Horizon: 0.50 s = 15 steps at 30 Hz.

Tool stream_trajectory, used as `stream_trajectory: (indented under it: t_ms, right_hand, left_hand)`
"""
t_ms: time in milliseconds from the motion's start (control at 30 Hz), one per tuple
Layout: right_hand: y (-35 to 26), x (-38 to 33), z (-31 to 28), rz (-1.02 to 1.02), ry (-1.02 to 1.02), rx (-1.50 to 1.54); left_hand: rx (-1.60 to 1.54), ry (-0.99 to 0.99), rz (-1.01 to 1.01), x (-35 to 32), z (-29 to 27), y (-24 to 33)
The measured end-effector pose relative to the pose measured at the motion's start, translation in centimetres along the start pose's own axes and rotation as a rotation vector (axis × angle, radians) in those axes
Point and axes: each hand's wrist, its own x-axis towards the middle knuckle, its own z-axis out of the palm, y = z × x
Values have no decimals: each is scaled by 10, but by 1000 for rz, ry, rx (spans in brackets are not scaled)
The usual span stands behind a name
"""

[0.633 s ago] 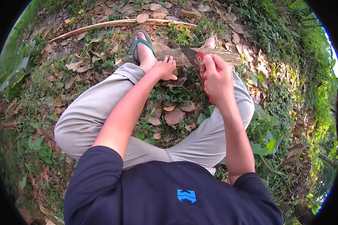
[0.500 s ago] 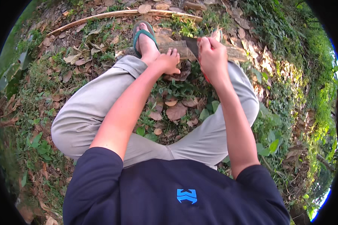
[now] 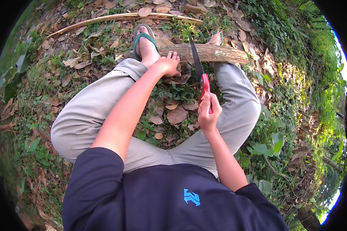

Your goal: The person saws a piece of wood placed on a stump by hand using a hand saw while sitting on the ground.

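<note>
A pale brown log lies crosswise on the ground at the far side, between my feet. My left hand rests on its near side with the fingers stretched out, gripping nothing. A hand saw with a dark blade and red handle crosses the log just right of that hand. Its tip points away from me, and the blade passes over the wood; how deep it sits cannot be seen. Closed around the near end of the red handle is my right hand, drawn back above my right leg.
My left foot in a green sandal is at the log's left part, my right foot just beyond it. A long split strip of wood curves across the far ground. Dry leaves and low green plants surround me.
My right hand has pulled back toward me with the saw, so the long blade and red handle now show. The left hand stays on the log. My view has shifted slightly.
</note>
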Motion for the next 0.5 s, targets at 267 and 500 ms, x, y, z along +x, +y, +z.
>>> stream_trajectory:
  t_ms: [267, 500]
  right_hand:
    - [-35, 23, -20, 141, -47, 232]
    - [-32, 17, -11, 190, -53, 238]
  left_hand:
    - [36, -10, -1, 0, -4, 3]
    - [28, 22, 6, 0, 1, 1]
